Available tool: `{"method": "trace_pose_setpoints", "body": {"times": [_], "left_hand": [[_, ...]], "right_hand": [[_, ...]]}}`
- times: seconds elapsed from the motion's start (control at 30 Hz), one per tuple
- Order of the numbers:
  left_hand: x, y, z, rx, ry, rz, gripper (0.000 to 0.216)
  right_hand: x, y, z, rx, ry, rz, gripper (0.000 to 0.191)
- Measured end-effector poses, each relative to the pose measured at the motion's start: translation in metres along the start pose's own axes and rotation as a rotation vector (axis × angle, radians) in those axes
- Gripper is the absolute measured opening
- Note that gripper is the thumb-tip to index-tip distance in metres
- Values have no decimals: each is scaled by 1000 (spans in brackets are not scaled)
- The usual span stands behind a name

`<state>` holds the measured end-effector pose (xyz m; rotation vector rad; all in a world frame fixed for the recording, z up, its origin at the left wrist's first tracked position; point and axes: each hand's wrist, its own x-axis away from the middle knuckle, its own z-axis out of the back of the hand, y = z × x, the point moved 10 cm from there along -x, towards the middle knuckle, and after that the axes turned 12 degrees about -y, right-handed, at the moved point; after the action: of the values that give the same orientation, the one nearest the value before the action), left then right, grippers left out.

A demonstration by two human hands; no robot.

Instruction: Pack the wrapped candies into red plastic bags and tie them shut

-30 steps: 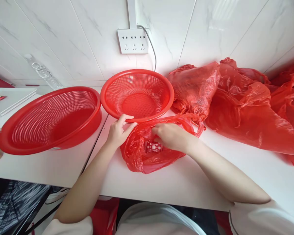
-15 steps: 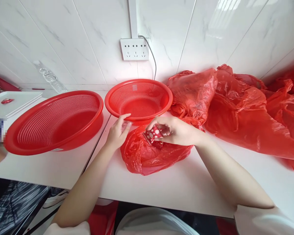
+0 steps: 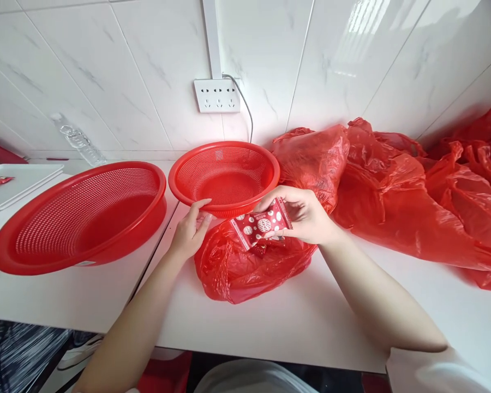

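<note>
A small red wrapped packet with white round patterns [image 3: 263, 224] is held in my right hand [image 3: 305, 214], fingers closed around its right end. Beneath it, a crumpled red plastic bag [image 3: 229, 275] lies open on the table, with another red wrapped piece partly showing inside. My left hand [image 3: 188, 232] has its thumb and index finger apart, the fingertips at the front rim of the smaller red plastic basket [image 3: 225, 147]. Whether the fingertips press on that rim is hard to tell.
A larger red basket [image 3: 147, 240] stands tilted at the left. Full red plastic bags [image 3: 384, 207] crowd the right side. White trays [image 3: 22, 173] and a clear bottle [image 3: 78, 139] are at the back left. Part of another person shows at the left edge. A socket panel [image 3: 217, 96] is on the wall.
My right hand has lifted the packet slightly and turned it, so its patterned face now shows more fully. My left hand stays near the basket rim. The view has shifted slightly.
</note>
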<state>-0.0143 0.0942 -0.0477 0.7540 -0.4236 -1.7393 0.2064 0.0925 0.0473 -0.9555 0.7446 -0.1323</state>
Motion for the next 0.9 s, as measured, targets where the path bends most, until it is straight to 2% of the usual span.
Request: {"method": "trace_pose_setpoints", "body": {"times": [0.13,0.3,0.37,0.5,0.57,0.63,0.83,0.9], "left_hand": [[0,2,1,5,-4,-7,42],[1,6,8,114,48,-56,34],[0,3,9,158,62,-43,30],[0,-3,3,214,7,10,20],[1,-2,1,241,-22,9,18],[1,2,-1,241,-45,-27,16],[4,24,-7,160,-146,-175,14],[5,31,-9,133,-173,-213,12]], "right_hand": [[2,1,3,-7,9,-13,38],[1,1,2,69,-42,-116,37],[0,7,-6,130,-151,-209,32],[15,42,-31,289,-493,-498,21],[22,56,-33,379,-551,-591,21],[20,60,-28,446,-516,-587,22],[8,48,11,589,-199,-462,18],[5,58,12,623,-185,-443,19]]}}
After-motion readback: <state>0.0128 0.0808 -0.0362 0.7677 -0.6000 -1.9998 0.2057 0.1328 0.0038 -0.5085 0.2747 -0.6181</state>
